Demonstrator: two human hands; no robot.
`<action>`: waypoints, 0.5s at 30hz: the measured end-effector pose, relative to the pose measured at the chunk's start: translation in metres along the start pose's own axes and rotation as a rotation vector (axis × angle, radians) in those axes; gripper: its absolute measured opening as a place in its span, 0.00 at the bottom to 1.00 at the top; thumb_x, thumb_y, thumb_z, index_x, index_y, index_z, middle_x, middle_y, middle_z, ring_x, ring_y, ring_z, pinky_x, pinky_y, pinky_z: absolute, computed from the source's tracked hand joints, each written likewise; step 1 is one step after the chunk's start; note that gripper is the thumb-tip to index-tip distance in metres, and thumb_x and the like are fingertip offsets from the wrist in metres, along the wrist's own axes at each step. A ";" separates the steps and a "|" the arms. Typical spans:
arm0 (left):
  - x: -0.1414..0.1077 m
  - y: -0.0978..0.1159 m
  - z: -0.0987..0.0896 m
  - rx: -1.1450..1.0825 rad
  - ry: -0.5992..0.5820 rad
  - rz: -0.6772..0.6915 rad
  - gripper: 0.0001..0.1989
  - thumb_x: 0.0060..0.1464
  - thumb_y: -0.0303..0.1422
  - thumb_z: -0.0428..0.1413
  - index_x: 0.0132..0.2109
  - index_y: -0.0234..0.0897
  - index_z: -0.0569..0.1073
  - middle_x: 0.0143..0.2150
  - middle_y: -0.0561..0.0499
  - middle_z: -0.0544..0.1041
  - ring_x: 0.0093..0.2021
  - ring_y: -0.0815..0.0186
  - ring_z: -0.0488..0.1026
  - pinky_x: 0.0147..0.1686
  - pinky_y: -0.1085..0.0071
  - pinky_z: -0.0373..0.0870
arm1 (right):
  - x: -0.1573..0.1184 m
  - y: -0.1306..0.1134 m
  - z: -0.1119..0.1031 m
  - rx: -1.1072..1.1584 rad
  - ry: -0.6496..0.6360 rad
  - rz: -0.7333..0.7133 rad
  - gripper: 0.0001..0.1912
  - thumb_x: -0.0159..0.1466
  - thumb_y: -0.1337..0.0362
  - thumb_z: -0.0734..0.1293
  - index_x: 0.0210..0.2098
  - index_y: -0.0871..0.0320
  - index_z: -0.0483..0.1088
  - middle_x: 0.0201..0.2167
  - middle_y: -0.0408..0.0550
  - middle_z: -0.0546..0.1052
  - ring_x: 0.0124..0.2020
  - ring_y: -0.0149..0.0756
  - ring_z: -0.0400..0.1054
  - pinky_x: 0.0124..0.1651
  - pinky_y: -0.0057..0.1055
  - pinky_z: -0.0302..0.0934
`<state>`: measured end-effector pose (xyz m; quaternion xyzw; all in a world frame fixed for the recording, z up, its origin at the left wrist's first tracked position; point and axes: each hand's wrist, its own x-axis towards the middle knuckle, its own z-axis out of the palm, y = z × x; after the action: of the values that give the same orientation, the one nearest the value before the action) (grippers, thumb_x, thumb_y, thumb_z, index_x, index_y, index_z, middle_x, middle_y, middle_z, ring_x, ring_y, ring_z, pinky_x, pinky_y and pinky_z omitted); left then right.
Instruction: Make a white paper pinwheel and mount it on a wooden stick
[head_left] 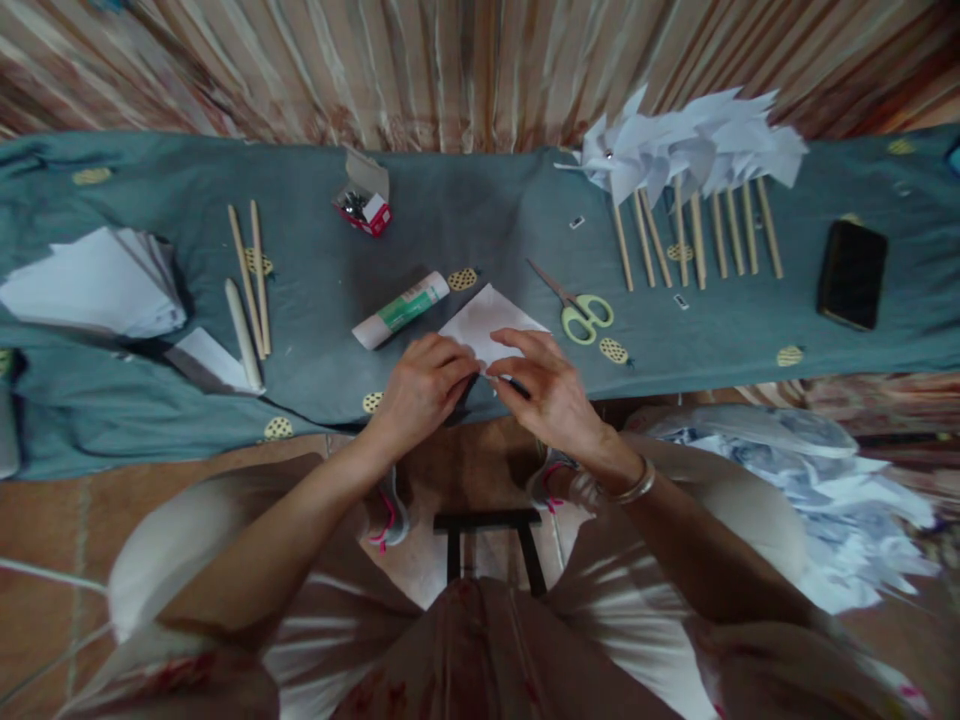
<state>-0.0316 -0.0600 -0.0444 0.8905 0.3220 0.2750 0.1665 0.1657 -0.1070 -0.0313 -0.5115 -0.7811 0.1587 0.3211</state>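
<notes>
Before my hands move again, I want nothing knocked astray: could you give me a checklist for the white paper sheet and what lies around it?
1. White paper sheet at hand: ok, the left hand and the right hand are both at its near edge.
2. Firm pinch on it: cannot tell, the fingers hide it.
3. Metal scissors with pale-green handles off the sheet: ok, lying to its right.
4. White-and-green cylindrical tube capped: cannot tell.
5. Small red cardboard box closed: not ok, its flap is up.
</notes>
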 end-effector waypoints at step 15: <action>-0.013 -0.001 -0.009 0.106 -0.053 0.043 0.12 0.62 0.28 0.51 0.48 0.36 0.77 0.49 0.43 0.80 0.54 0.53 0.72 0.47 0.54 0.68 | -0.003 -0.002 0.000 -0.090 -0.187 -0.077 0.17 0.64 0.71 0.60 0.50 0.59 0.74 0.57 0.58 0.71 0.57 0.49 0.62 0.60 0.50 0.59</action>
<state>-0.0458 -0.0666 -0.0429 0.9117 0.3123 0.2375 0.1218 0.1648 -0.1111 -0.0313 -0.4778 -0.8330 0.1582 0.2296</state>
